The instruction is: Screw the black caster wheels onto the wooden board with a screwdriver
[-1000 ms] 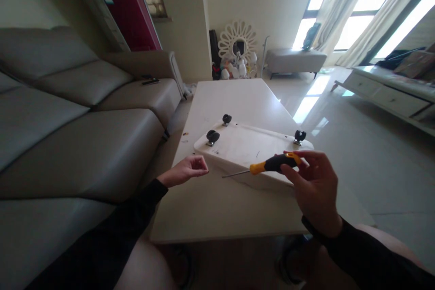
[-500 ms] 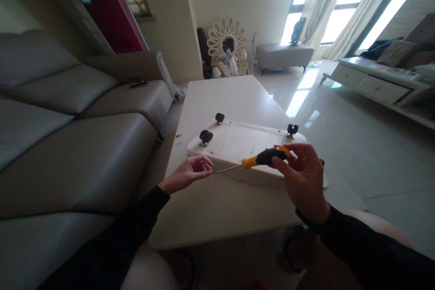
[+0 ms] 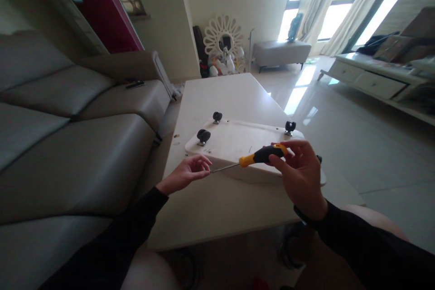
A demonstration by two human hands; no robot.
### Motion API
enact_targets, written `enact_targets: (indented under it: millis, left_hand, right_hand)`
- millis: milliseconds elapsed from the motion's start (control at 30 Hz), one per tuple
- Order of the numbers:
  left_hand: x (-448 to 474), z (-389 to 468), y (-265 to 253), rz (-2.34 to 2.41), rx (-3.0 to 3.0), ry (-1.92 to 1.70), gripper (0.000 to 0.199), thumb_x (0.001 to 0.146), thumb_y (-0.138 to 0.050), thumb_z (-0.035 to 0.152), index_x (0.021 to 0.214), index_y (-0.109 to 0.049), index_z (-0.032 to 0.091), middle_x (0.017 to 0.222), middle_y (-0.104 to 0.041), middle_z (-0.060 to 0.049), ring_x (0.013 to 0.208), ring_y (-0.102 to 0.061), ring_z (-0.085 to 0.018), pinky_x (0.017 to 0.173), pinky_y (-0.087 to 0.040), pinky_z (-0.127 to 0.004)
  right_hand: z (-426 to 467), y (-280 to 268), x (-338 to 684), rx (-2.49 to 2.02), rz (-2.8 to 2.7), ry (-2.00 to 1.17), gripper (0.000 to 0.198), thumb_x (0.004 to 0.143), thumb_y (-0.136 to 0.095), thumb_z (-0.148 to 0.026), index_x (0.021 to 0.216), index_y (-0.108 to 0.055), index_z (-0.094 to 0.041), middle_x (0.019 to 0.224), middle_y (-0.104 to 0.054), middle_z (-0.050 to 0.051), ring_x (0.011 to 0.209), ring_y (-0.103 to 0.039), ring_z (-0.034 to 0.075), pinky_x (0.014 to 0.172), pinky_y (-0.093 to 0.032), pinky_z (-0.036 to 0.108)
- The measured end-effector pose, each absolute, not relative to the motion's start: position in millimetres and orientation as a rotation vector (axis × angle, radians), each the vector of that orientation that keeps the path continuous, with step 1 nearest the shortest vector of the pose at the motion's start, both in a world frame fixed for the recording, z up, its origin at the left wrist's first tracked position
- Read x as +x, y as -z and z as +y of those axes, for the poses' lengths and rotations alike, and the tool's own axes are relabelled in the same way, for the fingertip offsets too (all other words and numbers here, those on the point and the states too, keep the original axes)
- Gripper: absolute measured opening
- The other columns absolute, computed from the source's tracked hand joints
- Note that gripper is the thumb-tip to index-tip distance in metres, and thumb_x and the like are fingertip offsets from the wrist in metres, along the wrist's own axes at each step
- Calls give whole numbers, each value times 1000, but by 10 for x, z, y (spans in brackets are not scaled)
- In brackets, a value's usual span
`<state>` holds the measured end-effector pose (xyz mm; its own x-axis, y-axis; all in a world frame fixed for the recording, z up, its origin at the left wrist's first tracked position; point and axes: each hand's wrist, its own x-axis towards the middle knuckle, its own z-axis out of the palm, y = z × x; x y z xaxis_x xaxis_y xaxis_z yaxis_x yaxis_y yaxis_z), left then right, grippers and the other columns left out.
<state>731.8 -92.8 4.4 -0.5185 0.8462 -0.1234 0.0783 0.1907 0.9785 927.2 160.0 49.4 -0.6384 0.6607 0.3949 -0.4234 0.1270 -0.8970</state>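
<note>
My right hand [image 3: 301, 174] grips a yellow and black screwdriver [image 3: 263, 155] by the back of its handle, the shaft pointing left. At the shaft's tip, my left hand [image 3: 186, 173] is closed in a pinch; whatever lies between its fingertips is too small to make out. Beyond and below the tool, a white board [image 3: 234, 138] with rounded corners lies on the table, its black casters facing up. One caster [image 3: 203, 136] stands at the near left, another caster [image 3: 217, 117] behind it, and a third caster [image 3: 290, 127] at the far right. My right hand partly hides one more.
The white table [image 3: 217, 90] stretches away in front of me. A grey sofa [image 3: 102, 158] runs along the left. Behind the table are a flower-shaped mirror [image 3: 224, 41] and a grey bench [image 3: 282, 55]; a white low cabinet [image 3: 370, 77] stands at the right.
The whole view has shifted slightly. Both hands and the screwdriver keep nearly the same pose, with the tip still at my left fingertips.
</note>
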Motion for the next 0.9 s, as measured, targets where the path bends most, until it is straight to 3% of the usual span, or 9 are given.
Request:
enact_targets:
  millis: [900]
  left_hand:
    - [7339, -909, -38, 1730, 866, -1375, 33, 84, -82, 36, 105, -66, 17, 87, -64, 0, 78, -58, -12, 72, -45, -26]
  right_hand:
    - [1573, -530, 9261, -229, -1543, -1718, 36, 72, -87, -14, 98, -67, -27, 99, -74, -2, 96, -78, 17, 75, -69, 27]
